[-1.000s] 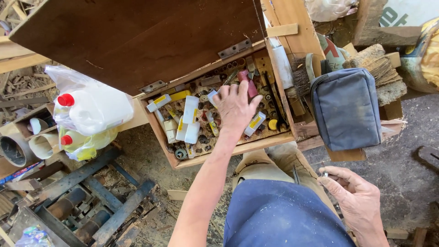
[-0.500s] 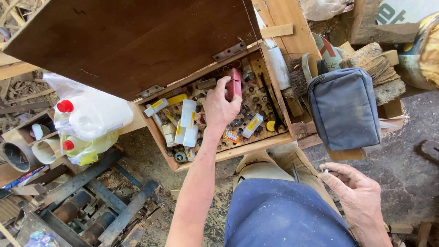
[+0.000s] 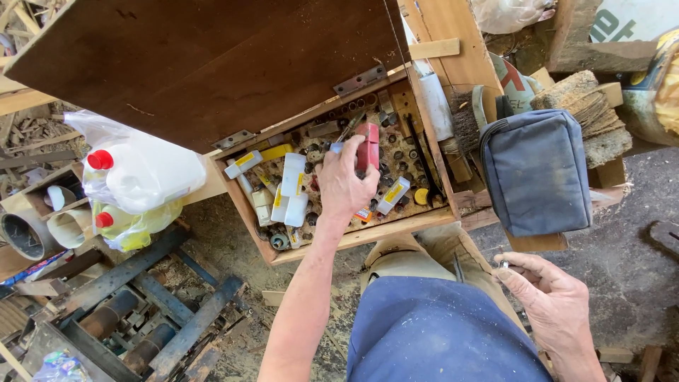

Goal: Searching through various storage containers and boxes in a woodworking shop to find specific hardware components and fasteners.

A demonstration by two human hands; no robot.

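Observation:
My left hand [image 3: 344,185] is raised over an open wooden box [image 3: 375,233] and grips a small red plastic case [image 3: 368,146] upright between thumb and fingers. The box holds several white and yellow tubes [image 3: 291,185] and many small metal bits and sockets. Its dark lid [image 3: 205,64] stands open behind. My right hand [image 3: 552,301] hovers low at the right, past my blue shirt, pinching a tiny metal piece [image 3: 503,265] at the fingertips.
A grey-blue zip pouch [image 3: 537,177] rests right of the box, beside a brush [image 3: 467,127]. White jugs with red caps [image 3: 141,173] in a plastic bag sit at the left, above pipes [image 3: 28,233] and a metal frame [image 3: 141,304] on sawdust.
My left hand has taken the red case out of the box's contents and lifted it upright. The right hand has stayed in place.

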